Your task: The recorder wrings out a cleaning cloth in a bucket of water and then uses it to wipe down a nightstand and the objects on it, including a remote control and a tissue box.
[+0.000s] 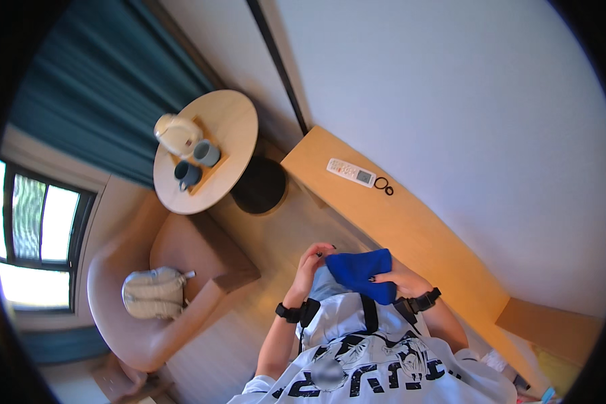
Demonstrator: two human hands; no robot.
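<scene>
A folded piece of blue cloth (358, 270) is held in front of my lap. My right hand (404, 279) grips it at the right side, thumb on top and the other fingers hidden beneath. At the cloth's left corner is my left hand (310, 265), its fingers bent; whether they pinch the fabric is not clear. Both wrists wear black straps with small boxes, on the left (298, 312) and on the right (418, 302).
Beyond my hands runs a long wooden bench (394, 222) along the wall, bearing a white remote control (351, 172) and two black rings (382, 183). A round table (237, 121) carries a kettle (179, 136) and two mugs (207, 153) on a tray. A backpack (154, 293) rests on an armchair (106, 303).
</scene>
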